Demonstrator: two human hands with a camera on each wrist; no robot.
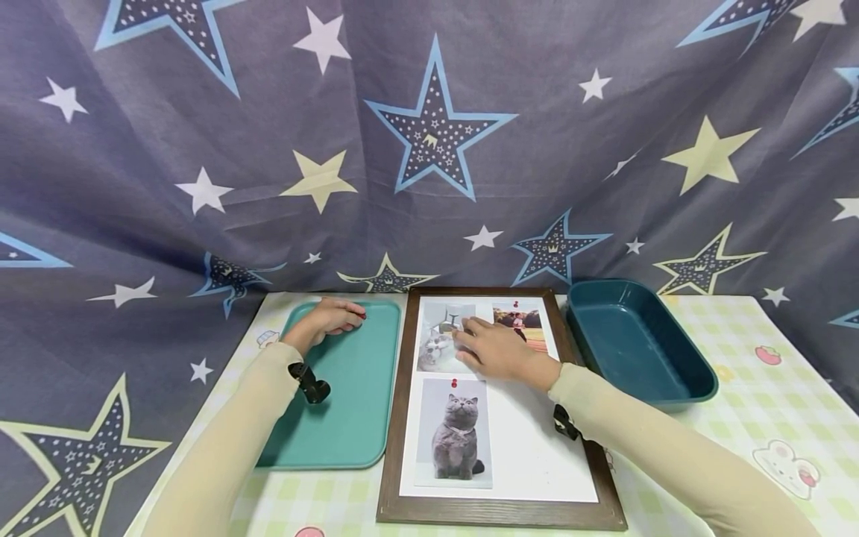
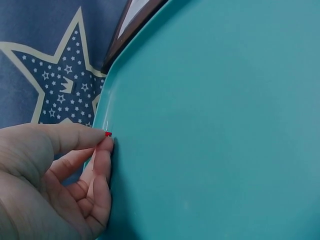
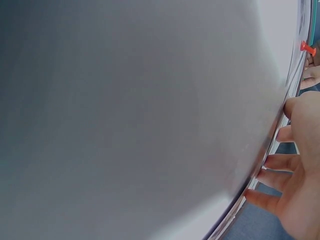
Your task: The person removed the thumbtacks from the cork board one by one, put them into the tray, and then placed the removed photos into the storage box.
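My left hand [image 1: 327, 319] is over the far end of the green tray [image 1: 349, 418], pinching a small red push pin [image 2: 108, 134] between thumb and index finger; most of the pin is hidden. My right hand [image 1: 499, 350] rests palm down with spread fingers on the framed white board [image 1: 537, 455]. Its fingertips lie at the right edge of a photo of a pale cat [image 1: 438, 354], and the hand partly covers a colourful photo [image 1: 537, 328] beside it. Below, a photo of a grey cat [image 1: 458, 447] hangs from a red push pin [image 1: 454, 383].
A deep dark-teal bin [image 1: 644, 343] stands right of the board, close to its frame. Another red push pin [image 1: 515, 304] marks the colourful photo's top. Behind the table hangs a star-printed curtain [image 1: 268, 224]. A checked cloth [image 1: 745, 418] covers the table.
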